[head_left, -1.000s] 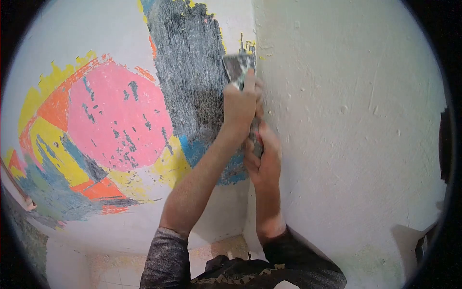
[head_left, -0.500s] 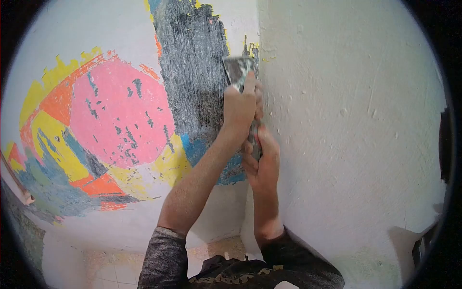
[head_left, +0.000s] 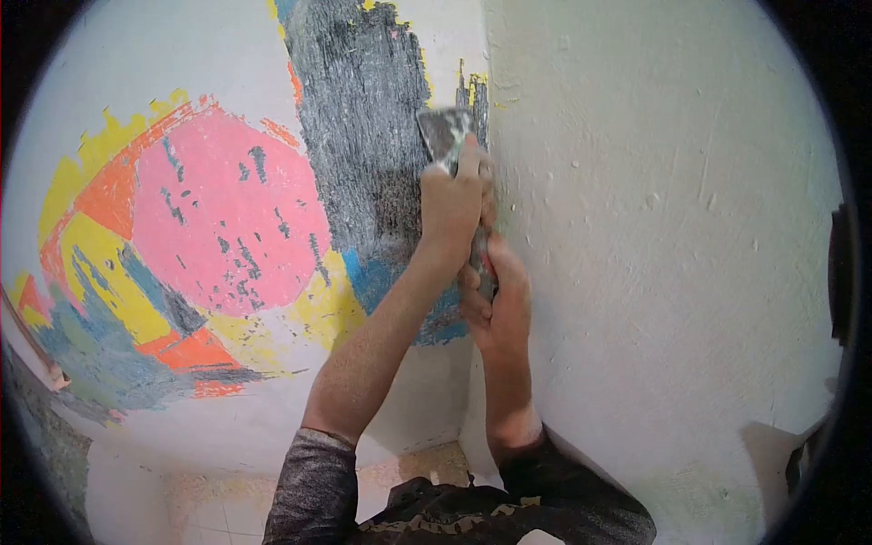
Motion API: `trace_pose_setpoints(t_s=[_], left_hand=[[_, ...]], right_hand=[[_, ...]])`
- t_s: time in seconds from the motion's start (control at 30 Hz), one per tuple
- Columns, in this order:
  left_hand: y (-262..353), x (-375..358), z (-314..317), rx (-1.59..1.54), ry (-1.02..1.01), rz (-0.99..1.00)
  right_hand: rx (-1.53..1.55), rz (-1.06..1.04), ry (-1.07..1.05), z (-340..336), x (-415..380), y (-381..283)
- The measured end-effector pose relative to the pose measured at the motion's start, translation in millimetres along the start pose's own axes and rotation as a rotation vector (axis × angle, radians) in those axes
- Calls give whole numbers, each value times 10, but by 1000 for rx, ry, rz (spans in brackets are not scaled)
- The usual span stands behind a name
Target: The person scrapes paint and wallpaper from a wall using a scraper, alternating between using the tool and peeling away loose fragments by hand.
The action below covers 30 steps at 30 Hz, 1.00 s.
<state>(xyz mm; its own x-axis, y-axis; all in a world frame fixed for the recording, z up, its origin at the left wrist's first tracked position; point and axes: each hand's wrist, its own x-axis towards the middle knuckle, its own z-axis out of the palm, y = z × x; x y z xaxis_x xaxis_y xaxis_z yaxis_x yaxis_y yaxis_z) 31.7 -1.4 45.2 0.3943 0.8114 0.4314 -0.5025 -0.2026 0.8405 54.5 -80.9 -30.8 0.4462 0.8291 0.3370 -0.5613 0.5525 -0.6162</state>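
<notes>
A scraper with a wide, paint-smeared metal blade lies against the painted wall, its blade edge pointing up beside the corner. My left hand is closed around the upper part of the scraper, just below the blade, with a finger stretched along it. Lower down, my right hand wraps round the handle, of which a grey and red part shows between the two hands. Behind the blade is a dark grey streaked patch, edged in yellow, with blue paint beneath it.
A pink circle with grey flecks, ringed by orange and yellow paint, covers the wall at left. On the right, a pale bumpy wall meets it at the corner. Floor tiles show at the bottom, and a dark object stands at the right edge.
The scraper and both hands have slid slightly down the wall, showing a little more dark streaking above the blade. Both hands keep their hold, and the view has shifted slightly.
</notes>
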Motion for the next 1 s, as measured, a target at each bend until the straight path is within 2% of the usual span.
trace_pose_setpoints(t_s=[0.03, 0.1, 0.13, 0.23, 0.3, 0.33, 0.43, 0.5, 0.53, 0.6, 0.73, 0.8, 0.83, 0.9, 0.93, 1.0], left_hand=[[-39, 82, -11, -1, 0, -5], [-76, 260, -26, -258, -196, 35], [-94, 258, -43, -261, -194, 39], [-98, 133, -69, -141, -158, -6], [-71, 37, -26, 85, -14, -47], [-31, 51, 4, 86, -19, -49], [28, 190, 48, -38, -46, 31], [52, 249, 37, -532, -211, -38], [75, 188, 42, -534, -211, -33], [120, 6, 26, -19, -9, -37], [84, 136, -15, 23, -50, 29], [98, 302, -26, -474, -211, -27], [97, 283, -27, -475, -210, -23], [73, 173, -20, -31, -71, 133], [51, 111, -32, -32, -68, 136], [26, 51, -59, 68, 13, 18]], right_hand=[[1, 22, -36, 3, 43, -26], [10, 6, -40, 37, 78, -53], [15, -18, -60, 54, 98, -71], [34, 32, -11, -18, -21, -10], [16, 9, -46, -42, 8, 13], [-7, -8, -64, -49, 2, 9], [39, 7, -75, 85, 149, -126], [44, -20, -59, 99, 140, -66], [50, -44, -48, 92, 127, -37], [50, -49, -55, 46, 12, 38], [63, -29, -7, 117, 107, 34], [71, -26, -15, 169, 153, -21], [78, -32, -34, 189, 176, -44], [70, -28, -41, 135, 77, 1], [69, -25, -41, 99, 38, 33], [73, -19, -53, 73, 82, 77]])
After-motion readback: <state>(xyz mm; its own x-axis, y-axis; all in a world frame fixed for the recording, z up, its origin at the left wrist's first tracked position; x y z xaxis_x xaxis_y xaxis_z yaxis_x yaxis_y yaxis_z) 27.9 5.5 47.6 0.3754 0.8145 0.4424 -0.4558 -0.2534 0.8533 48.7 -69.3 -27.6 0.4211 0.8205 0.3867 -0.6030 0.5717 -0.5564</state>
